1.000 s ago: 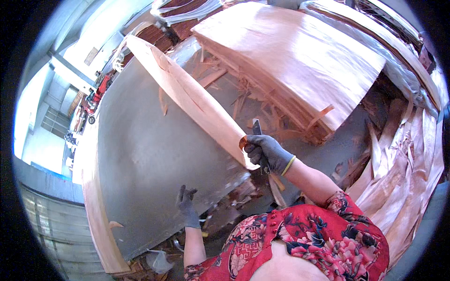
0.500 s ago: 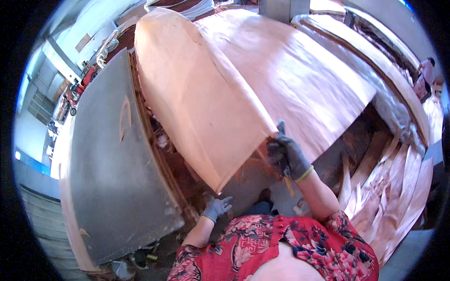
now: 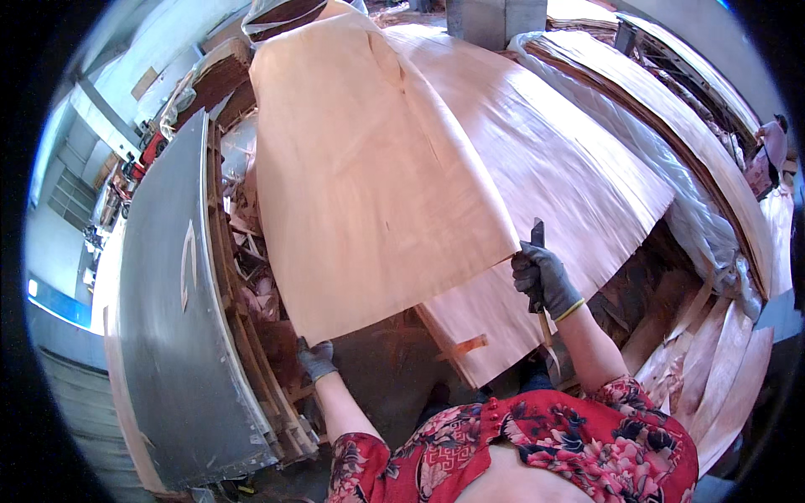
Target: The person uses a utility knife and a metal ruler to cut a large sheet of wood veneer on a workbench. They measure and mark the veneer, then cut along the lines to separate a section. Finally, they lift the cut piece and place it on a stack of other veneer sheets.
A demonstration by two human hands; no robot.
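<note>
A large pale wood veneer sheet (image 3: pixel 369 184) stretches away from me, its near edge lifted between my hands. My left hand (image 3: pixel 317 360), in a grey glove, is closed at the sheet's near left corner. My right hand (image 3: pixel 547 283), gloved too, is closed at the near right corner. The same fist holds a dark tool (image 3: pixel 537 230) that sticks up above the thumb; its kind is not clear. A narrow light strip (image 3: pixel 547 334) hangs below that fist. Beneath and to the right of the lifted sheet lies a pinkish veneer pile (image 3: pixel 579 159).
To the left stands a dark grey flat panel (image 3: pixel 159 327) beside wooden slats (image 3: pixel 243 352). Torn veneer strips (image 3: pixel 704 369) heap at the lower right. Plastic-wrapped veneer stacks (image 3: pixel 646 117) lie far right, where another person (image 3: pixel 766 155) is. A grey pillar (image 3: pixel 495 21) rises behind.
My left hand has moved left and taken the sheet's near left corner. The sheet's near end has spread wider and flatter. My right hand has shifted slightly right, still holding its corner.
</note>
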